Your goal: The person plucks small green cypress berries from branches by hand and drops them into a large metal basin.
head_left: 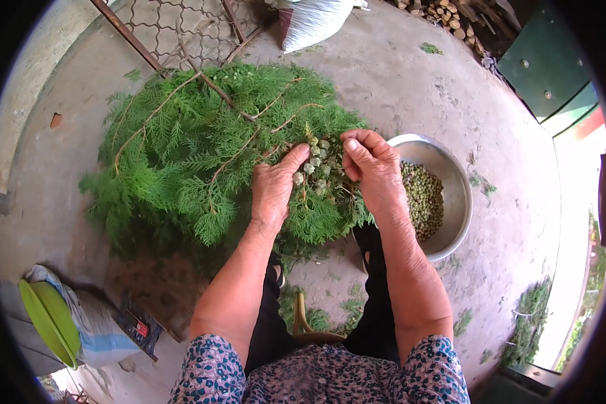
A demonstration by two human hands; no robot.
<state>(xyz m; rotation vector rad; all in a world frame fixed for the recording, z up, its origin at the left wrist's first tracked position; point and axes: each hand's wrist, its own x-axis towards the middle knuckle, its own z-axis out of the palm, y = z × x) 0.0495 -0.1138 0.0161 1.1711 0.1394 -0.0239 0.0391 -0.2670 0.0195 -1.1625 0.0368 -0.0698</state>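
A large leafy heap of green conifer branches [175,155] lies in front of me. At its right side hangs a cluster of pale green cones [316,161]. My left hand [274,187] is closed on the cone-bearing sprig, its thumb beside the cones; the other fingers are hidden behind the foliage. Just right of the cluster, my right hand [378,168] is closed with thumb and curled fingers together. Whether a cone sits between those fingertips is hidden. Under my right wrist stands a metal basin [459,202], partly filled with small greenish cones [423,202].
A white sack [316,23] and a metal frame with wire mesh [175,30] stand at the far side. Stacked firewood [454,20] lies far right. A lime-green basin [47,323] rests near left. Loose sprigs [528,323] lie on the concrete floor [512,161].
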